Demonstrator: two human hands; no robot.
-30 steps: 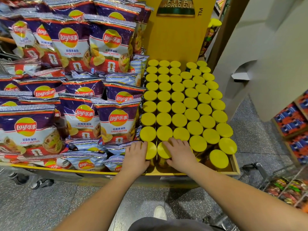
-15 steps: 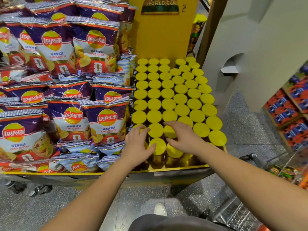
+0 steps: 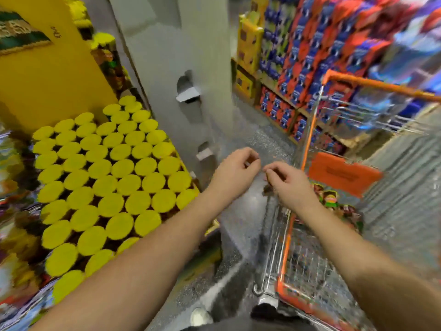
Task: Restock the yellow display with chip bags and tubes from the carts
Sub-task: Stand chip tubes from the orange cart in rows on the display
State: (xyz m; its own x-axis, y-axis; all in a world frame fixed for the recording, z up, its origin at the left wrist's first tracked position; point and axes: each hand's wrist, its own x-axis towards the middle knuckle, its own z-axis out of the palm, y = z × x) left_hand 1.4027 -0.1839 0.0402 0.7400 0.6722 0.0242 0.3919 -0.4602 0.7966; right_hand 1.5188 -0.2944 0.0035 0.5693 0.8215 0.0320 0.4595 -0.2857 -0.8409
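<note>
Now both hands are empty, fingers loosely curled. Right hand [image 3: 290, 185] is nearer than left hand [image 3: 235, 167] to the cart [image 3: 288, 240] at four o'clock.

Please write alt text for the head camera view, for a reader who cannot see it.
Two bare arms reach forward, the left hand and right hand loosely curled, empty, over the floor beside an orange-framed wire cart. To the left, yellow-lidded chip tubes fill the yellow display. The picture is motion-blurred.

bare forearms, white shoe [image 3: 201, 316] — dark trousers [image 3: 250, 327]
</note>
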